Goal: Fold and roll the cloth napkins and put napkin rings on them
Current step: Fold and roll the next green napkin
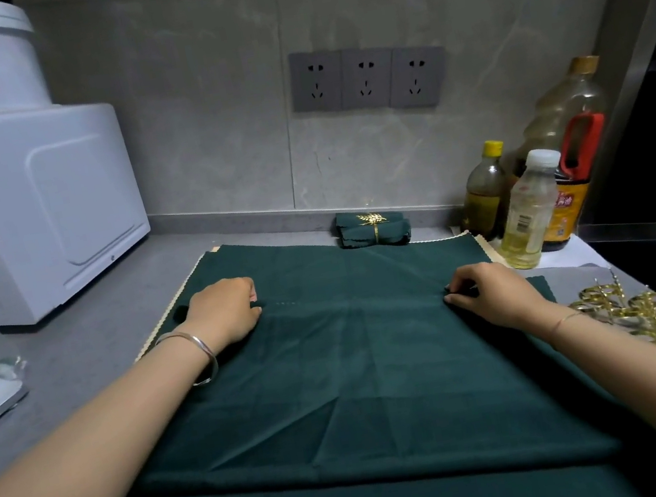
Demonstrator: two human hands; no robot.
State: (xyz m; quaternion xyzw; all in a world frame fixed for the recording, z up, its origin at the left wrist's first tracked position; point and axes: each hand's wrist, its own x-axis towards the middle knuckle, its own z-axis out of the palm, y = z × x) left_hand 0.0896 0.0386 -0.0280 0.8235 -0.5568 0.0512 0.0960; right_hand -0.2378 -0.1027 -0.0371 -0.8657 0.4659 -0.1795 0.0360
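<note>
As left hand (225,310) and right hand (488,294) pinch one napkin (358,357); one ringed roll (373,228); three bottles (530,212)

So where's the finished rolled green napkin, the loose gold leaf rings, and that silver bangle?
Rolled dark green napkin (353,237): head view, left cloth end.
Loose gold leaf napkin rings (647,307): head view, middle ring.
Silver bangle (208,350): head view, band over wrist.
</note>
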